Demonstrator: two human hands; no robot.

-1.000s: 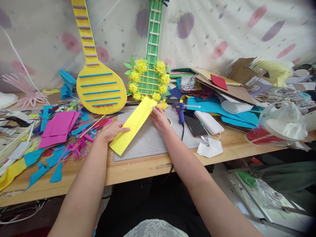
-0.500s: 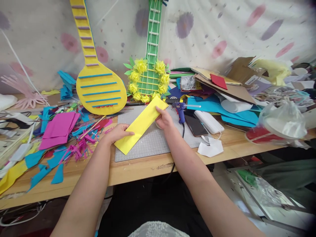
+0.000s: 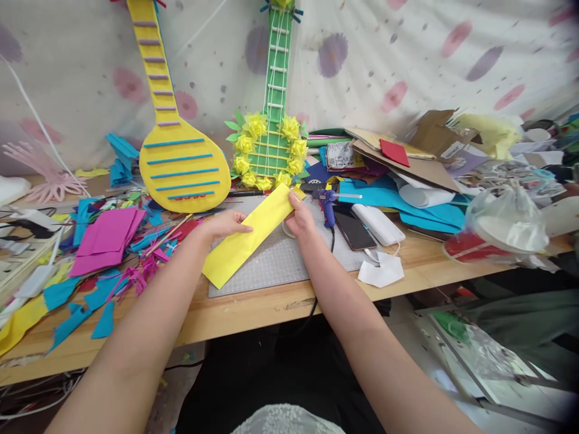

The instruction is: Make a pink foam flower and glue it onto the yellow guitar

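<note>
Yellow strip (image 3: 251, 235): long, flat, smooth-faced rectangle, slanting near left to far right over the gridded grey mat (image 3: 266, 268); contact with mat unclear. Left hand (image 3: 226, 223) pinches its left long edge, thumb on top; right hand (image 3: 301, 219) grasps its far right end. Far: rounded yellow guitar shape (image 3: 184, 157); green guitar shape (image 3: 270, 142) ringed by ruffled yellow flowers (image 3: 256, 126).

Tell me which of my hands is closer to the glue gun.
Right. Your right hand holds the upper end of the yellow strip, just left of the glue gun; your left hand is farther left, on the strip's edge.
</note>
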